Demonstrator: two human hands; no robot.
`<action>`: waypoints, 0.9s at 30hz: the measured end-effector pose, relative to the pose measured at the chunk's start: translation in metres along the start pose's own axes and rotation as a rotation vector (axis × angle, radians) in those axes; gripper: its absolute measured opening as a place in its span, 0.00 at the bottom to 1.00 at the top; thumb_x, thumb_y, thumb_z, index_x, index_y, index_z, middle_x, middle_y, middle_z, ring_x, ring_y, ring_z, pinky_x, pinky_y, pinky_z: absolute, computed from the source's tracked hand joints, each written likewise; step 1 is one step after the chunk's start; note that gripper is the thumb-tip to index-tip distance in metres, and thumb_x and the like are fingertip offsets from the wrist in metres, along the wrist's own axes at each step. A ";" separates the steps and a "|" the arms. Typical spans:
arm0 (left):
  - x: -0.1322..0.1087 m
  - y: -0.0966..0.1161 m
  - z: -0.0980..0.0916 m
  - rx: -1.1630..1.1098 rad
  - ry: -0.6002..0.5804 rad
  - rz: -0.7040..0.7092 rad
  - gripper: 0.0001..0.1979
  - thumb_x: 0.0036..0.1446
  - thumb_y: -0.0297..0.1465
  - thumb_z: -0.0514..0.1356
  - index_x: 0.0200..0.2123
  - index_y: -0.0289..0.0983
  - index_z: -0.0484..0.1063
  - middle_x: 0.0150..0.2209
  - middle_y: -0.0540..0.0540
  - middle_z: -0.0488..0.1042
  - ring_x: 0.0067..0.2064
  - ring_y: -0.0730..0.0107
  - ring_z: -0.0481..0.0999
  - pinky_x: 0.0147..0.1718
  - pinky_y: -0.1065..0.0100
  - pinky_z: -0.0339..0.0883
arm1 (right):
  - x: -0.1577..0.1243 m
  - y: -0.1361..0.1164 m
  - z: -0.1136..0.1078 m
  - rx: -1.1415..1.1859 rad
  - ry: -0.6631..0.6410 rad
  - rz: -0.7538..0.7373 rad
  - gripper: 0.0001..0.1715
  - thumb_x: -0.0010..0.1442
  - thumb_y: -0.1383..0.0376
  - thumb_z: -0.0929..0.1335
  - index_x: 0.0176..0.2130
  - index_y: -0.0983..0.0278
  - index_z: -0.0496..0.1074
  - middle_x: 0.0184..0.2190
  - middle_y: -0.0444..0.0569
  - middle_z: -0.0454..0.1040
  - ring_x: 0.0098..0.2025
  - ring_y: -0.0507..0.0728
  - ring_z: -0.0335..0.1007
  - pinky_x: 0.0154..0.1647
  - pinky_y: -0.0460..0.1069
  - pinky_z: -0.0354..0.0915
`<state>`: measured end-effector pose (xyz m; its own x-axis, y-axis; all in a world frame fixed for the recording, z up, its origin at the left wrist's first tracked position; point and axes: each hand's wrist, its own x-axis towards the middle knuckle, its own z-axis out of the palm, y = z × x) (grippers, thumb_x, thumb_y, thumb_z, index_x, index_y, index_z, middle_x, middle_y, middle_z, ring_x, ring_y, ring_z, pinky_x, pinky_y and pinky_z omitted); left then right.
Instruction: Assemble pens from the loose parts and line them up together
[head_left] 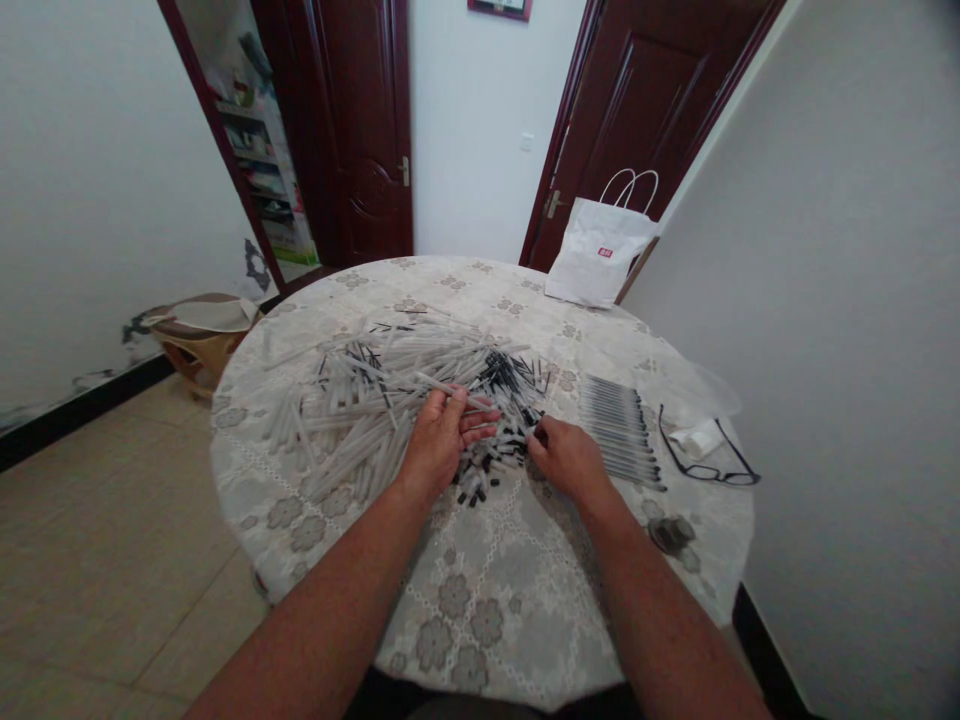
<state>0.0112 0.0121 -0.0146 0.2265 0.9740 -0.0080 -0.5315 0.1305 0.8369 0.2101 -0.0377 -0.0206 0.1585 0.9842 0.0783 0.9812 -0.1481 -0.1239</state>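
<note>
My left hand (444,430) is over the middle of a large pile of translucent white pen barrels (360,440). A pale pen barrel (480,403) lies between its thumb and fingers. Close by on the right, my right hand (564,455) is closed in a pinch at the pile's edge; what sits in its fingertips is too small to make out. Thin black pieces (506,372) lie in a cluster behind the hands. Small black and clear caps (472,485) are heaped below and between them. To the right, several assembled pens (619,430) lie side by side in a row.
Black-framed glasses (705,474) and a crumpled clear plastic bag (694,390) lie at the right of the round table with a patterned cloth (480,590). A small dark object (673,535) sits nearer me. A white paper bag (600,255) stands at the back; a stool (199,340) is at left.
</note>
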 end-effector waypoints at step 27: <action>0.009 0.002 -0.010 -0.163 0.147 0.060 0.18 0.54 0.41 0.70 0.40 0.35 0.72 0.40 0.45 0.80 0.40 0.65 0.83 0.39 0.65 0.78 | -0.009 0.006 -0.013 0.682 0.464 -0.234 0.11 0.68 0.62 0.60 0.37 0.61 0.69 0.33 0.48 0.70 0.38 0.57 0.67 0.42 0.50 0.63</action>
<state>0.0040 0.0229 -0.0179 0.0753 0.9959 -0.0501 -0.6680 0.0876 0.7390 0.2156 -0.0486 -0.0089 0.1354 0.8210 0.5547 0.7369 0.2907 -0.6102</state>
